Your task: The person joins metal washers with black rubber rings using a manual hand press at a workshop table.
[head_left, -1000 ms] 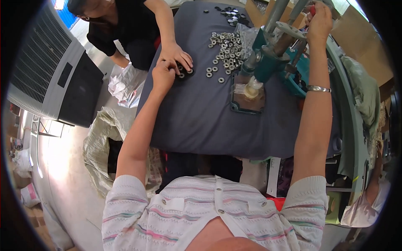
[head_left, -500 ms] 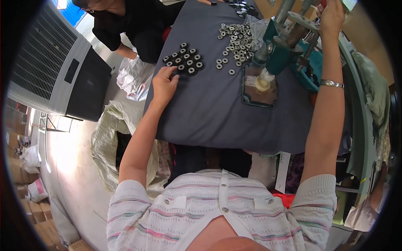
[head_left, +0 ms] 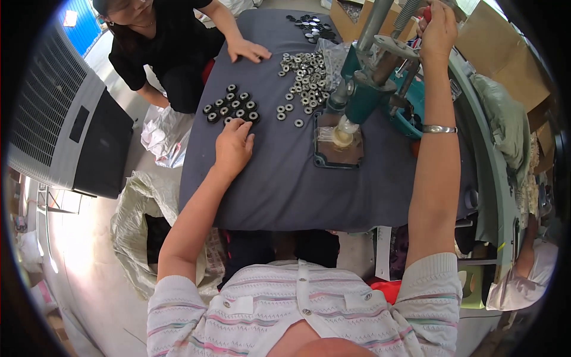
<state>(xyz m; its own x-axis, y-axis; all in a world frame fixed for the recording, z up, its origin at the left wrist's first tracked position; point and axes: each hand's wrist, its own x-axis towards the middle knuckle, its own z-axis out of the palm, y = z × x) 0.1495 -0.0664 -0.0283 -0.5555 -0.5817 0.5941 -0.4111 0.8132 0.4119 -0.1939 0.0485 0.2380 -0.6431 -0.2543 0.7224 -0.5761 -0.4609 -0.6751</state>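
Observation:
My left hand (head_left: pixel 234 147) is over the table at the front edge of a cluster of black rings with metal centres (head_left: pixel 239 113). Its fingertips reach over the nearest rings and cover one; thumb and fingers look apart. My right hand (head_left: pixel 439 33) is raised at the upper right, closed around the red-knobbed lever handle (head_left: pixel 427 14) of a green hand press (head_left: pixel 363 98). Under the press's ram, a pale yellowish round part (head_left: pixel 343 137) sits on the base plate (head_left: pixel 339 158). Its details are too small to make out.
Several loose silver metal rings (head_left: pixel 306 74) lie left of the press, with black and white discs (head_left: pixel 312 27) farther back. A teal basin (head_left: pixel 410 122) stands right of the press. Across the table is a co-worker's hand (head_left: pixel 248 50). An open woven sack (head_left: pixel 128 223) stands at the left.
My left hand has shifted right along the front of the black rings. The co-worker's hand now reaches over the table toward the silver rings. My right hand stays on the lever. The whole view has shifted.

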